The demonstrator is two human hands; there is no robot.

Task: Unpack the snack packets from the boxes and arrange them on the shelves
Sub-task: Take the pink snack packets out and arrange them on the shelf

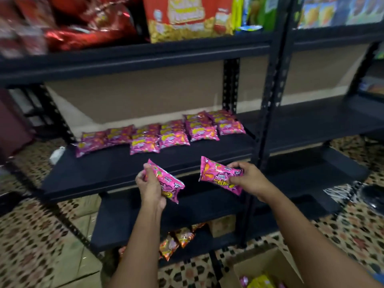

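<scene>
My left hand [150, 185] grips a pink snack packet [169, 185] held tilted in front of the dark middle shelf [108, 169]. My right hand [248, 179] grips a second pink packet [218, 175] by its right end. Both packets hang in the air just before the shelf's front edge. Several matching pink packets [164, 133] lie in rows along the back of that shelf. An open cardboard box [264, 269] with pink and yellow packets inside stands on the floor at the bottom right.
The upper shelf [145, 53] holds red bags and an orange snack bag [189, 17]. Orange packets [178, 240] lie on the lowest shelf. A second dark rack [324, 121] stands to the right. A cardboard box [222, 225] sits low behind the rack. The floor is patterned tile.
</scene>
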